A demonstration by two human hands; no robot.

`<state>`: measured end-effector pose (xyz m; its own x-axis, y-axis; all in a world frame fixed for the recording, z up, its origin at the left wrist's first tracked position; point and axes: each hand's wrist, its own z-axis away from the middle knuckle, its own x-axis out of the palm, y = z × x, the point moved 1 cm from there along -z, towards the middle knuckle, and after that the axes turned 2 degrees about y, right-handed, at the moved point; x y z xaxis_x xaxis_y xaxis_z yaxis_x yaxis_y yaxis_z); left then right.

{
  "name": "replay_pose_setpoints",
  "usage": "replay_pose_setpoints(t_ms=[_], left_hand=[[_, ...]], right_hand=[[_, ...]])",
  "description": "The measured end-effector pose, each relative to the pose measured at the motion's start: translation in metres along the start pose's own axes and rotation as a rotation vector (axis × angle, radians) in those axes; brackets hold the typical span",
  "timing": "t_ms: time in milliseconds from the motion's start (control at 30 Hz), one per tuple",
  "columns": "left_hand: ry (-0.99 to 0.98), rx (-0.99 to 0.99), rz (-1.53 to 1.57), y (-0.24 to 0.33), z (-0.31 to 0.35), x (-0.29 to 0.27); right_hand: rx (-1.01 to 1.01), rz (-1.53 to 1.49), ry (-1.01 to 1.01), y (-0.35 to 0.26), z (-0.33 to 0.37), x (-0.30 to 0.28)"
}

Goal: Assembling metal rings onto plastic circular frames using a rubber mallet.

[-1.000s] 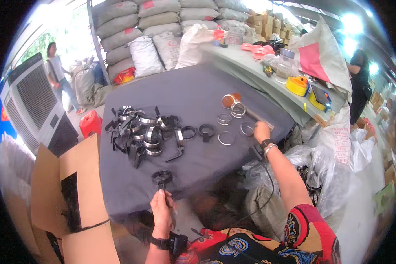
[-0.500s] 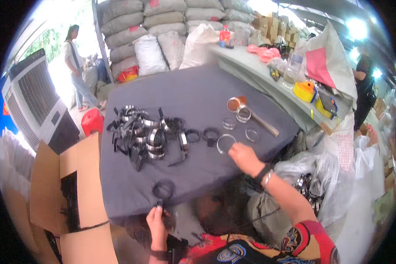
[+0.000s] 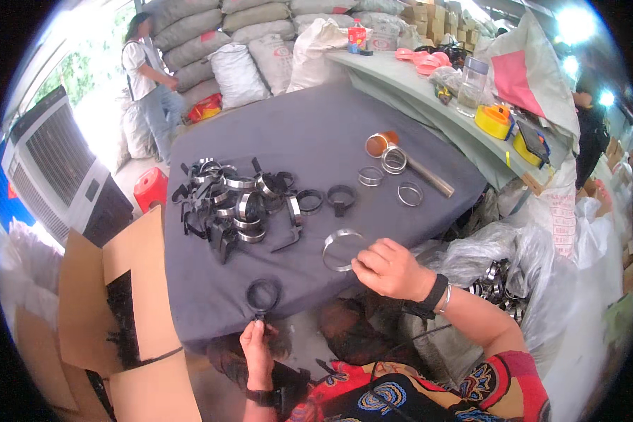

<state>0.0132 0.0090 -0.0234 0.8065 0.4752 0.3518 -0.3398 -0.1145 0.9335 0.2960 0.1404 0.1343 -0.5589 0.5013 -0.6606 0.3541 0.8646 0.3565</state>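
My left hand (image 3: 258,354), at the front edge of the table, pinches a black ring clamp (image 3: 262,311) by its short stem, the ring standing up. My right hand (image 3: 394,271) grips a thin silver metal ring (image 3: 325,254) by its right side, just above the cloth. To the left lies a heap of black clamps with silver bands (image 3: 243,207). Beside that heap rest two separate black rings, one of them a ring with a square tab (image 3: 340,207). Farther right are several loose silver rings (image 3: 410,204) and a mallet-like tool with a tan handle (image 3: 432,177) and orange-brown end.
The grey cloth-covered table (image 3: 288,141) fills the middle. Open cardboard boxes (image 3: 148,281) stand at left, near an air cooler (image 3: 56,162) and red stool (image 3: 150,188). A side bench (image 3: 394,84) holds yellow tape measures and a jar. Plastic bags (image 3: 534,267) lie right; a person (image 3: 148,84) stands behind.
My right hand has drawn the silver ring nearer and to the left, toward my left hand. The left hand keeps its black clamp almost in place. The person behind has moved right.
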Motion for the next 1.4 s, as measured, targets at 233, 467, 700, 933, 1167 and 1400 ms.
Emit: replay_pose_setpoints(t_ms=[233,467,700,933,1167,1400], left_hand=[[0.021,-0.047,-0.017,0.007,0.004,0.004],[-0.016,-0.007,-0.048,0.006,0.002,0.002],[-0.052,-0.015,-0.032,0.000,0.000,-0.005],[-0.020,-0.035,-0.015,0.003,0.002,-0.001],[-0.022,-0.041,-0.016,-0.003,0.000,-0.007],[-0.039,-0.031,-0.027,-0.003,-0.002,-0.007]], right_hand=[[0.492,-0.603,0.061,-0.007,-0.007,0.009],[0.469,-0.669,0.153,-0.010,-0.004,0.006],[0.467,-0.694,0.254,-0.017,-0.006,0.003],[0.369,-0.511,0.072,-0.012,-0.012,0.004],[0.139,-0.114,-0.247,-0.019,-0.017,0.012],[0.002,-0.059,-0.276,-0.021,-0.032,0.004]])
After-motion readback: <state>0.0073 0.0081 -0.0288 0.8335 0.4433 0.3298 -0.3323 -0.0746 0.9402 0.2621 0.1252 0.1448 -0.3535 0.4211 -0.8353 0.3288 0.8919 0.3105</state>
